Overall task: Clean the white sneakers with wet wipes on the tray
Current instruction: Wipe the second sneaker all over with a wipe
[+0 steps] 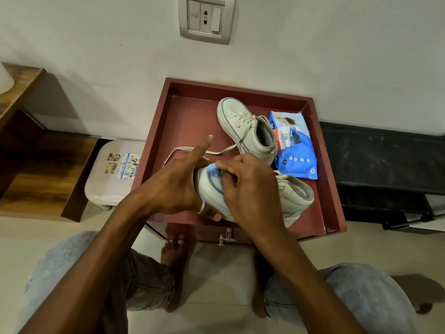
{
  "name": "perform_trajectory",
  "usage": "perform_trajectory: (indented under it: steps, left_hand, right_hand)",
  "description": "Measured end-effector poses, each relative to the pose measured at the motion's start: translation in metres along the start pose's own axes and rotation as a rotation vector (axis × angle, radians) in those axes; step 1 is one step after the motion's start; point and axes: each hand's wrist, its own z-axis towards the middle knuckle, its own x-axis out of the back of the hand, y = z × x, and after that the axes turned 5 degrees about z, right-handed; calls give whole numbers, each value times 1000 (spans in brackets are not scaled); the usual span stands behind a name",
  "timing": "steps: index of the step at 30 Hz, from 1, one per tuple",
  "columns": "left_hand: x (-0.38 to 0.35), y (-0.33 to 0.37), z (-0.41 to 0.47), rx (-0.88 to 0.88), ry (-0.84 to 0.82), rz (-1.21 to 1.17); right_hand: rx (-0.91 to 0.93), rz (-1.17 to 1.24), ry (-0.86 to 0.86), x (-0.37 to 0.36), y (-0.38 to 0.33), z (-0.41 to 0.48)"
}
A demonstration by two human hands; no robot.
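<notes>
White wall [96,44] behind, socket plate [206,18] up top. Dark red tray [190,121] sits against it, a pale stool [108,179] at its left. Near sneaker [291,196] lies on its side at the tray's front edge, toe to the left. Left hand [173,186] grips the toe end, thumb under the sole, index finger sticking out straight. Right hand [250,191] lies over the upper and pinches a bluish wet wipe [214,173] against the toe cap. Far sneaker [243,121] stands upright behind both hands, its lace [183,149] trailing left. Wipes pack [296,150] lies just right of it, touching its heel.
</notes>
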Motion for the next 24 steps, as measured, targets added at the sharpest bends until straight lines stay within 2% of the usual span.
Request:
perform_trajectory:
  steps: [3,5,9,11,14,18,20,24]
  left_hand:
    - [0,-3,-1,-10,-4,19]
    - [2,-3,-1,-17,-6,17]
    - [4,5,-1,1,11,-38]
    - [4,6,0,5,18,-44]
    - [3,2,0,21,25,-29]
    - [1,-2,1,-5,50,-12]
    - [2,-4,0,-12,53,-5]
    - [5,-3,2,-1,53,-21]
  right_hand:
    - [88,75,-111,1,-9,-13]
    - [76,85,-148,10,-4,-19]
    - [-26,-66,-73,13,15,-9]
    - [-43,-66,-41,7,11,0]
    - [47,6,-43,-2,-5,6]
    - [163,-34,-137,-5,-19,-5]
    - [206,-48,-125,-2,-19,-15]
    - [189,-50,-76,4,-17,-22]
